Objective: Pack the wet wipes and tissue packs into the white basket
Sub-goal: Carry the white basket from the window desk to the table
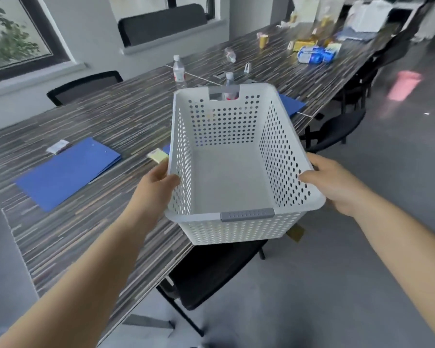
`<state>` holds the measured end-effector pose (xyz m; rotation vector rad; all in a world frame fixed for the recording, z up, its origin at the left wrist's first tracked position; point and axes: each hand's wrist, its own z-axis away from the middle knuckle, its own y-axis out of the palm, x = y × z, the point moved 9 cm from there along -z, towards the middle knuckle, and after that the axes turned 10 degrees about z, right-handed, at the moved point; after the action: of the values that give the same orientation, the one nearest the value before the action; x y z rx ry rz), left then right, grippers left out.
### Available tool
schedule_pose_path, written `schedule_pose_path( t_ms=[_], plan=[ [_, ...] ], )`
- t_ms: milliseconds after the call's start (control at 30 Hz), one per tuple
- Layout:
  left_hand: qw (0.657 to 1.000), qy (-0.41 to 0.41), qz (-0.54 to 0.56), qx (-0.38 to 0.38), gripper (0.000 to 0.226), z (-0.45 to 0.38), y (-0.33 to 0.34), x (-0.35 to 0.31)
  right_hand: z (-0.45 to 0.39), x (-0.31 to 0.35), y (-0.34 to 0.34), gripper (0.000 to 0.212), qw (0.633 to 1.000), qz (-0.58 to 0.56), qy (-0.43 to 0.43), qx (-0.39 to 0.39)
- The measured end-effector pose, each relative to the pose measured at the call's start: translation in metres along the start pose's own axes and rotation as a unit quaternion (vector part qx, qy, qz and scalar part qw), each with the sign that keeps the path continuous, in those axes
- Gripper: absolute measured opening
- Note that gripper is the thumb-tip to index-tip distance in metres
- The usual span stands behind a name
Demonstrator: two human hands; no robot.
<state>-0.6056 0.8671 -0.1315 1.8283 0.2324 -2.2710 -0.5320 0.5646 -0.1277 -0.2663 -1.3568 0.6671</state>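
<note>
A: Basket?

B: White basket (pixel 236 169) held up in the air over the edge of the striped table (pixel 91 217), nothing inside. Left hand (pixel 158 182) grips the left rim, thumb curled over the inside wall, other fingers hidden behind the wall. Right hand (pixel 334 182) grips the right rim the same way, thumb inside, fingers wrapped under and mostly out of sight.

A: Wipes, tissue packs?

B: Blurred. Blue and white packs (pixel 315 54) lie at the far end of the table, well apart from the basket, with yellow packs (pixel 302 44) just beside them. Can't tell which are wipes.

A: Other stuff?

B: Blue folder (pixel 68 172) to the left, a second blue folder (pixel 292 104) partly hidden behind the basket. One bottle (pixel 178 71) stands clear, another bottle (pixel 229 79) is half covered by the far rim. Black chair (pixel 211 275) under the basket.
</note>
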Motion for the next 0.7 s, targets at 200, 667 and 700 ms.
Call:
schedule_pose_path(
  t_ms=[200, 667, 700],
  plan=[
    [0.998, 0.027, 0.0, 0.055, 0.051, 0.017, 0.118, -0.01, 0.043, -0.069, -0.095, 0.046, 0.998, -0.022, 0.022, -0.055],
    [0.987, -0.057, -0.043, 0.143, 0.046, 0.051, 0.39, 0.075, 0.144, -0.279, -0.265, 0.045, 0.977, -0.037, 0.162, -0.133],
    [0.985, -0.066, -0.048, 0.153, 0.046, 0.05, 0.408, 0.081, 0.147, -0.292, -0.274, 0.044, 0.974, -0.035, 0.177, -0.137]
  ],
)
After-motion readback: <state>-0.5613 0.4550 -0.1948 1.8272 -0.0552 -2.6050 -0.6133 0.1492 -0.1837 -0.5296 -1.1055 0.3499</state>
